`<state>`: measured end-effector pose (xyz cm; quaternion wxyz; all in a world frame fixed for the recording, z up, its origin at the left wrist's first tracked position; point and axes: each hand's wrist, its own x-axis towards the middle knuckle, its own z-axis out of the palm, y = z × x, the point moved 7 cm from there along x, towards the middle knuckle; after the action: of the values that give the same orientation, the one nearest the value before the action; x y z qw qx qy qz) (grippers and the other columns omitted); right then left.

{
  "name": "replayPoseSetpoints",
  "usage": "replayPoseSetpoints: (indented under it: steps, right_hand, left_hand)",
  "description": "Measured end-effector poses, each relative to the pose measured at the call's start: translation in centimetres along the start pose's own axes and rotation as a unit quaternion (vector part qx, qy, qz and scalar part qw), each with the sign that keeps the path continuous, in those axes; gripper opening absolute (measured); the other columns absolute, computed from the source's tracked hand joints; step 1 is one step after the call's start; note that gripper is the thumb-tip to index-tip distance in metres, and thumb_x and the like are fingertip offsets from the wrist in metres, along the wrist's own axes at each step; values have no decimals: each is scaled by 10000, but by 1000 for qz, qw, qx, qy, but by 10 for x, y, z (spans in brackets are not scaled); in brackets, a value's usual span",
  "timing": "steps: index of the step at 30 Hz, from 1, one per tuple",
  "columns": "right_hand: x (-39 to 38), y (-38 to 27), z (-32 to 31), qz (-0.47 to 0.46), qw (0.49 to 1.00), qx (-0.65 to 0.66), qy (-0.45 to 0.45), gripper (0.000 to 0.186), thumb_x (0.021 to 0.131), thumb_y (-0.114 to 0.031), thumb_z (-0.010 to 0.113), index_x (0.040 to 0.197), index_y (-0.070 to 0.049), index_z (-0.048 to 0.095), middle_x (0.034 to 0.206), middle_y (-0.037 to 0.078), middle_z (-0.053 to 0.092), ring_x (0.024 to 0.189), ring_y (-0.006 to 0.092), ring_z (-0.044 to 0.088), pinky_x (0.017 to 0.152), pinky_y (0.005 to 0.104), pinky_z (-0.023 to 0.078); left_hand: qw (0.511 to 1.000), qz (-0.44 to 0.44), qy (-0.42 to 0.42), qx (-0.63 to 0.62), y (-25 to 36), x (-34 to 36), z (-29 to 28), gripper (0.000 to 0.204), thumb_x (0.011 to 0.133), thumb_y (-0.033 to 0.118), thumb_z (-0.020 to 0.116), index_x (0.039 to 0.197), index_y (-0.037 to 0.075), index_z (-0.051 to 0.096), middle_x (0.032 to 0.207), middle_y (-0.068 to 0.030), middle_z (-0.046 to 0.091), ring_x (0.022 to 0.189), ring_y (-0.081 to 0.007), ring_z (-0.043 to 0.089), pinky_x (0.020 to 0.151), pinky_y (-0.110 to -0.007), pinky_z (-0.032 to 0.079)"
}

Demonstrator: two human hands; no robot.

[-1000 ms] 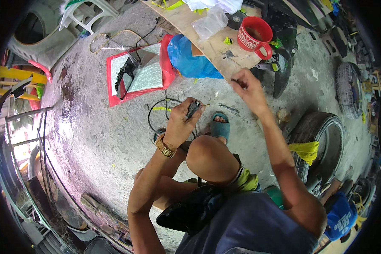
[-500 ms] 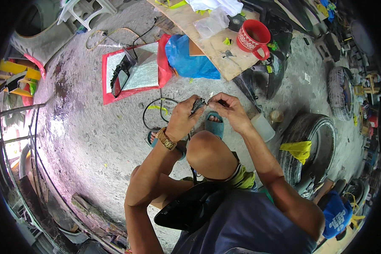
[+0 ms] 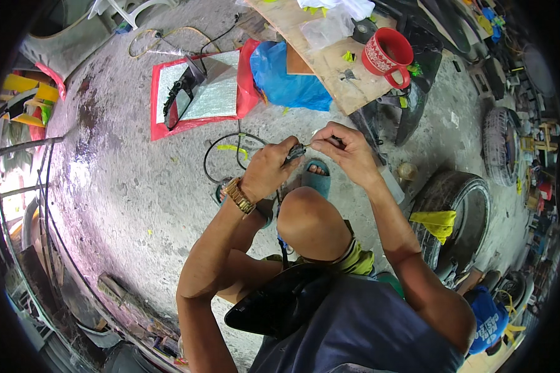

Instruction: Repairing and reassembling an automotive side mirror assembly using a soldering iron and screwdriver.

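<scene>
My left hand [image 3: 269, 169], with a gold watch on the wrist, is closed on a small dark grey part [image 3: 297, 151]. Opposite it, my right hand [image 3: 347, 149] pinches a thin, pale strand [image 3: 307, 145] that reaches to the end of that part. Something dark also shows within the curled fingers of the right hand, too hidden to name. Both hands are above my raised knee and a sandalled foot [image 3: 316, 179]. A glossy black curved shell [image 3: 274, 304] lies against my lap.
Ahead, a wooden board [image 3: 330, 78] bears a red mug [image 3: 387, 53]. A blue plastic bag [image 3: 286, 78] and a silver-and-red padded sheet [image 3: 214, 96] with a black frame [image 3: 179, 96] lie on the floor. To the right are a tyre [image 3: 448, 205] and another person's blue shirt [image 3: 488, 320].
My hands have drawn slightly apart, the right one moving right and up, so the thin strand between them shows more. The left hand still grips the dark part. The view has shifted a little.
</scene>
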<state>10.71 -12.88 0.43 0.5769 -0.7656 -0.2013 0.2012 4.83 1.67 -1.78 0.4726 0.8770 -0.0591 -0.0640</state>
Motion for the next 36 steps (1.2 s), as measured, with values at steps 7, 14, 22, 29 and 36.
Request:
replayPoseSetpoints:
  steps: [7,14,22,29,36]
  right_hand:
    - [-1,-27,9,-170,972,-157,-39,47,866,-62,665,856,-31,631,673,-20,441,575,71,363,526,255,360]
    - [-8,-16,3,17,985,-99,-138,160,898,-47,612,1055,-54,580,760,14,549,688,73,528,641,251,460]
    - [-16,23,-1,41,984,164,-58,151,939,36,536,1068,7,609,1028,55,640,855,98,636,681,244,519]
    - [-19,38,-3,105,977,183,-42,93,912,-30,628,994,-2,662,841,21,642,716,62,599,610,197,485]
    - [-18,28,10,83,984,154,-31,144,913,-19,623,1049,-29,670,834,-2,635,696,45,542,609,193,450]
  left_hand:
    - [999,-7,-25,31,1,-5,1,220,870,159,650,984,14,529,725,-218,580,704,-404,595,617,-447,456]
    - [999,21,-24,43,3,-5,-1,251,869,174,650,1050,35,543,721,-218,599,720,-409,608,634,-456,474]
    - [999,17,-24,40,0,-4,2,249,873,184,649,1042,28,555,741,-234,598,736,-420,606,640,-460,475]
    - [998,13,-34,47,-4,-4,3,248,872,185,652,1036,24,560,740,-234,601,743,-425,605,643,-462,477]
    - [998,9,-37,60,-7,-3,4,234,869,166,653,1020,21,548,769,-230,608,759,-421,611,648,-466,477]
